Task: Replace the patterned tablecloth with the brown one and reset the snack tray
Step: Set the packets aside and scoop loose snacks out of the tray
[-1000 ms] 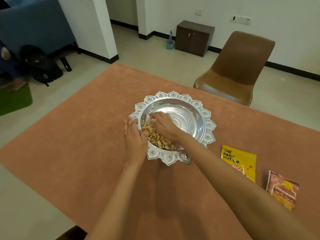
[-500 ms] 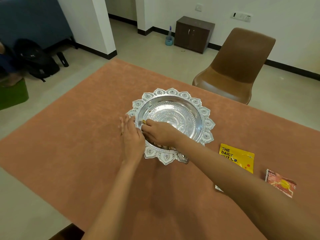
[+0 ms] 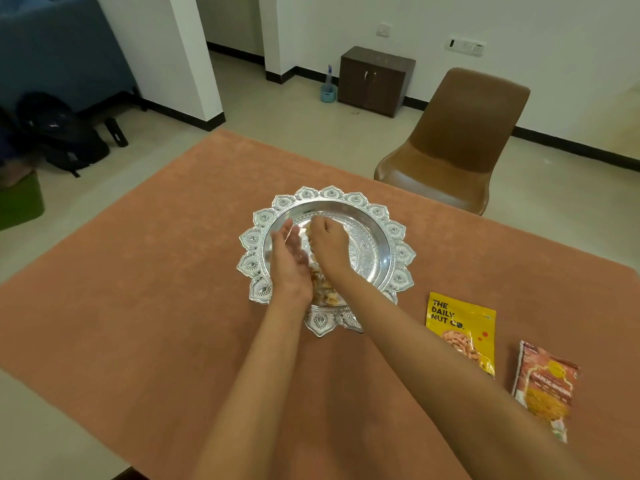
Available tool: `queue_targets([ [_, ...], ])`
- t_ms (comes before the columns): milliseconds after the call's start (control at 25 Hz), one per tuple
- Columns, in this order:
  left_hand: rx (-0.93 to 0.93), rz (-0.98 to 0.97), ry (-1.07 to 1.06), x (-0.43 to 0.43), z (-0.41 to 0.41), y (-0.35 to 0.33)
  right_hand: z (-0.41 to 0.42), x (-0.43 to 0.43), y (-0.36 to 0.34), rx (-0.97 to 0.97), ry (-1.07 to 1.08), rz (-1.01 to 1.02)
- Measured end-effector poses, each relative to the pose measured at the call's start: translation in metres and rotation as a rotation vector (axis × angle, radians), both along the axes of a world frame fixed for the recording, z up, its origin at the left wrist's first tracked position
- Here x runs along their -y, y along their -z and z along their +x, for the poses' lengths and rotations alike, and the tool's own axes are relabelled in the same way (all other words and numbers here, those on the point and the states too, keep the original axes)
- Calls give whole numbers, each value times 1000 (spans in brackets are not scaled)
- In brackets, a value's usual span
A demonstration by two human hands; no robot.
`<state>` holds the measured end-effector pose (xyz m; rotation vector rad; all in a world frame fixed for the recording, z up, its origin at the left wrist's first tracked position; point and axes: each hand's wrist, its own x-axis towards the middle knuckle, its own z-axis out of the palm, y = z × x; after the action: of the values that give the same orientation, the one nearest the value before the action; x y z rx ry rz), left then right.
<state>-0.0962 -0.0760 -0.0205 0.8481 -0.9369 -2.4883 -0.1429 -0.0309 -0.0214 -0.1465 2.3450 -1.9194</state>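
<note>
The brown tablecloth (image 3: 145,306) covers the table. A silver snack tray (image 3: 377,244) with a petal-shaped rim stands in its middle. Nuts (image 3: 323,289) lie in the tray's near part, mostly hidden between my hands. My left hand (image 3: 289,261) is inside the tray on its left side, palm turned inward, fingers apart. My right hand (image 3: 327,245) is beside it over the tray's middle, fingers curled into a fist around some nuts. The two hands nearly touch.
A yellow nut packet (image 3: 462,332) and a red snack packet (image 3: 545,386) lie flat on the cloth right of the tray. A brown chair (image 3: 457,140) stands at the far side. A small cabinet (image 3: 375,79), a black backpack (image 3: 65,136) and a white pillar (image 3: 180,53) are beyond.
My left hand moved from outside the tray's left rim into the tray. My right hand went from the near part toward the tray's middle, and the nut pile is now mostly covered.
</note>
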Motion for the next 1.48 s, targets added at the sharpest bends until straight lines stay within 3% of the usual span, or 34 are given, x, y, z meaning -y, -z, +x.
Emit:
queue_targets([
  [120,-124,330,55,-11,-12,2,10,7,-6,-34,-53,56],
  [400,-118,474,30,-9,-8,-8,7,1,-12,-67,-47,-39],
  [560,-152,624,-29,6,-14,-8,-3,-20,-28,-100,-144,-251],
  [600,-188,666,-61,14,-14,-8,-11,-35,-25,-147,-185,-208],
  [640,-222,695,-87,22,-13,-8,-19,-51,-17,-217,-271,-34],
  [760,-267,693,-97,41,-7,-11,-31,-80,13,-374,-837,733],
  [800,-265,672,-88,44,-5,-11,-30,-76,21,-455,-971,850],
  [920,-267,652,-67,45,-3,-8,-21,-50,33,-705,-1101,879],
  [1080,-272,652,-56,48,-3,-5,-17,-35,37,-929,-991,898],
  [1280,-275,654,-60,51,-5,-5,-23,-20,41,-880,-992,727],
  [1480,-249,634,-69,45,-6,-3,-16,-24,28,-784,-784,1005],
])
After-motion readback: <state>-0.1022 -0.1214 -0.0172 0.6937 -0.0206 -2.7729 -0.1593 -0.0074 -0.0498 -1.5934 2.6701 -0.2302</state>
